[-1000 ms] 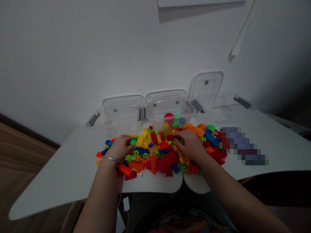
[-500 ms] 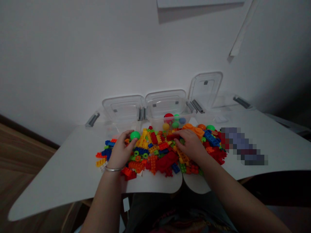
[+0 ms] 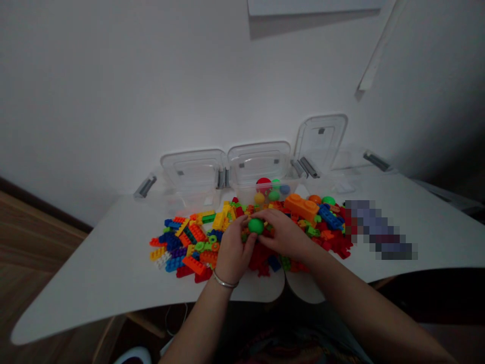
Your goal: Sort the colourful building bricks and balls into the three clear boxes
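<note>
A green ball (image 3: 256, 226) sits between my two hands, over the middle of a wide heap of toy building bricks (image 3: 197, 232). My left hand (image 3: 233, 247), with a bangle at the wrist, is closed on its left side, thumb in front. From the right, my right hand (image 3: 286, 236) closes its fingers and thumb on the same ball. Red bricks lie just below the hands, and part of the heap is hidden under them. To the right of my right hand lies a large orange brick (image 3: 301, 206).
Clear plastic boxes (image 3: 242, 189) with raised lids stand along the wall; the middle one contains several coloured balls (image 3: 263, 184). An orange ball (image 3: 314, 200) and another green ball (image 3: 328, 201) lie behind the heap at right. The white table (image 3: 94, 273) has a curved front edge.
My left hand has carried the green ball right to the middle, where both hands now meet on it. The red brick in my right hand's fingers earlier is no longer seen there.
</note>
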A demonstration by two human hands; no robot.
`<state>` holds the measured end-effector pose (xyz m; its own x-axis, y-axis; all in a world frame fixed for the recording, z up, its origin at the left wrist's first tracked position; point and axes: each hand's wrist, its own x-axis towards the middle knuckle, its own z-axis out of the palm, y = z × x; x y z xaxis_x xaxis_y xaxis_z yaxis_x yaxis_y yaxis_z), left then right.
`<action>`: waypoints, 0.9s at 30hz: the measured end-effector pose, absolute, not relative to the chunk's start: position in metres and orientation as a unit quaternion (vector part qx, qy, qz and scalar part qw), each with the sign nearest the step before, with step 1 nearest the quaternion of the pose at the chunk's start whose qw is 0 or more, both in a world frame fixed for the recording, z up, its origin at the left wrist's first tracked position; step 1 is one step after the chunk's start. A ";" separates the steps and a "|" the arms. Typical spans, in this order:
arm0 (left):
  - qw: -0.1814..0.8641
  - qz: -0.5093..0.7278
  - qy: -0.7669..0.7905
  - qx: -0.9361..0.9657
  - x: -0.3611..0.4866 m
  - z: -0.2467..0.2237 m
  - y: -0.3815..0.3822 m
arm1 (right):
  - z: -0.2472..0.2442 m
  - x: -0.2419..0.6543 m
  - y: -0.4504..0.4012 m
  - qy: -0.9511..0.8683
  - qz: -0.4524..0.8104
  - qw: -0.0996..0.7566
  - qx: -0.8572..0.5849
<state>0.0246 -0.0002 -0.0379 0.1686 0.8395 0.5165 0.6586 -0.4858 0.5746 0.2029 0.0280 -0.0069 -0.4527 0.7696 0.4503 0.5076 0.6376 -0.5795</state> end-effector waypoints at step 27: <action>0.030 0.331 0.482 0.810 0.028 -0.047 0.002 | 0.046 0.254 0.153 -0.700 -0.020 0.232 -0.675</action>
